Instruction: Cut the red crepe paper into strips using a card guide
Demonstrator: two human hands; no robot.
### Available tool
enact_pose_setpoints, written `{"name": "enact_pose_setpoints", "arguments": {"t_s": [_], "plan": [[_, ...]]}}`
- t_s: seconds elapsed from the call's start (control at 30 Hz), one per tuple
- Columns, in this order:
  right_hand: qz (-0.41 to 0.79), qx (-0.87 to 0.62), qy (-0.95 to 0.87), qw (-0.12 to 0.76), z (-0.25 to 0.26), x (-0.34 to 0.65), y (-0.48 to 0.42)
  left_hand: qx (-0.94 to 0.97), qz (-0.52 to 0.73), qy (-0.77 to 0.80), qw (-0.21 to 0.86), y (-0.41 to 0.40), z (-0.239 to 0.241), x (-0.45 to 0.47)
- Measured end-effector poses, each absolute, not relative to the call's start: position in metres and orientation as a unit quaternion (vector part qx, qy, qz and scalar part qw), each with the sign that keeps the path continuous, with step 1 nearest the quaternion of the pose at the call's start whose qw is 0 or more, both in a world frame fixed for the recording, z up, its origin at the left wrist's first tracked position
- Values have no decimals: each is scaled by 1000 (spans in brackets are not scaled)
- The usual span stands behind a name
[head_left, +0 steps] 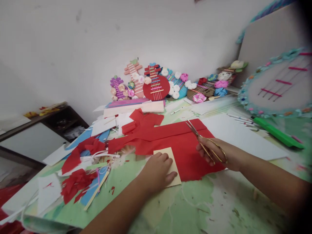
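Note:
My left hand [159, 170] rests on a cream rectangular card [175, 177], thumb apart from the fingers. Under the card's right side lies a large red sheet [188, 159], with a folded or overlapping strip along its far edge. In my right hand [225, 151] is a pair of gold-handled scissors [195, 130], held above the red sheet with the blades pointing away to the upper left. Their blades look slightly apart. Beyond the sheet are crumpled red pieces [143, 120], and more red scraps [76, 183] lie to the left.
Decorated craft instruments [156, 87] stand along the wall at the back. To the right are a white board [239, 136], several pens, a green cutter-like tool [278, 131] and a round stringed craft [280, 83]. A dark shelf [65, 120] stands at the left.

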State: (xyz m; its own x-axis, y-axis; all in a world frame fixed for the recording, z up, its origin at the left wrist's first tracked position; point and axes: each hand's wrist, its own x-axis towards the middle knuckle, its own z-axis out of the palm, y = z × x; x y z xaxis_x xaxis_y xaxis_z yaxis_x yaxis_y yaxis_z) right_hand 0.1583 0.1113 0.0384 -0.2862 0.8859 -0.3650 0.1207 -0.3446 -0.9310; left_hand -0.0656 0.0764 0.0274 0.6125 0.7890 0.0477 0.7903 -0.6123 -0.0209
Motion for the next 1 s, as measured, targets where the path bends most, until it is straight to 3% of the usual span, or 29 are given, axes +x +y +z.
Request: {"name": "enact_pose_setpoints", "arguments": {"t_s": [0.23,0.43,0.63,0.7,0.87,1.0], "plan": [[542,-594,-576,147,50,168,101,-910,-32,-412,30,84,27,-66],[205,-658,-722,70,50,170,101,-908,-75,-411,35,81,17,-68],[442,-545,-710,65,47,174,93,-909,-99,-402,48,79,10,-71],[396,-560,-721,97,51,172,93,-908,-105,-403,53,79,8,-72],[148,-693,-693,135,69,171,88,-905,-118,-404,61,79,5,-72],[387,-640,-658,86,66,176,73,-902,-127,-408,65,79,4,-72]]}}
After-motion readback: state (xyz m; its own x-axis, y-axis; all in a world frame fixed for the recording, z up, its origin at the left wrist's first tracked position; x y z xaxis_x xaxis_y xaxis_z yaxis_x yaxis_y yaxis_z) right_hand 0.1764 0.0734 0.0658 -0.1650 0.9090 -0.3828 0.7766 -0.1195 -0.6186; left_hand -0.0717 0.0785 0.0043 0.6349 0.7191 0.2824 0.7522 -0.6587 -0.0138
